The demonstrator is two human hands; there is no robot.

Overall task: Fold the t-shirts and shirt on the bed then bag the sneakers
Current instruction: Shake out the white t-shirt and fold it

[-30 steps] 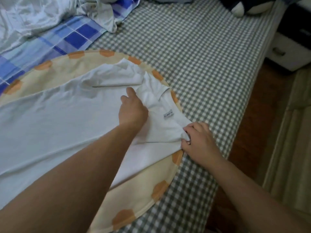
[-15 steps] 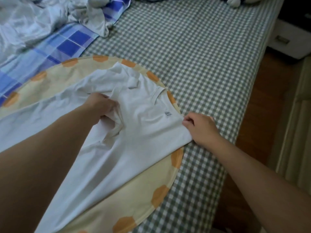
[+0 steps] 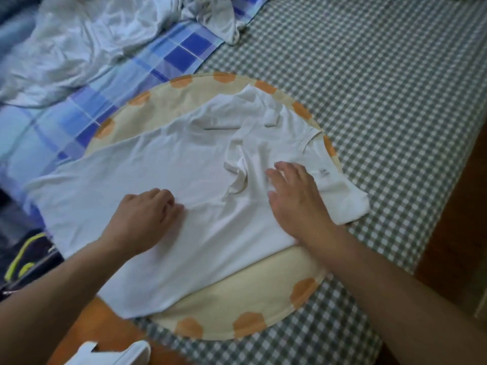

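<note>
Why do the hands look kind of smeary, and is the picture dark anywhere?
Head view: the left hand and right hand are a little smeared, likely from moving; the white t-shirt is evenly lit with soft shadows in its wrinkles; the left edge and the floor at right are dim.

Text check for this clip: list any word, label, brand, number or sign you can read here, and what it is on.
No text can be read in this frame.
Neck label inside the collar of the white t-shirt: dark marks, too small and blurred to read.
No print shows on the round mat, the checked sheet or the blue plaid fabric.
</note>
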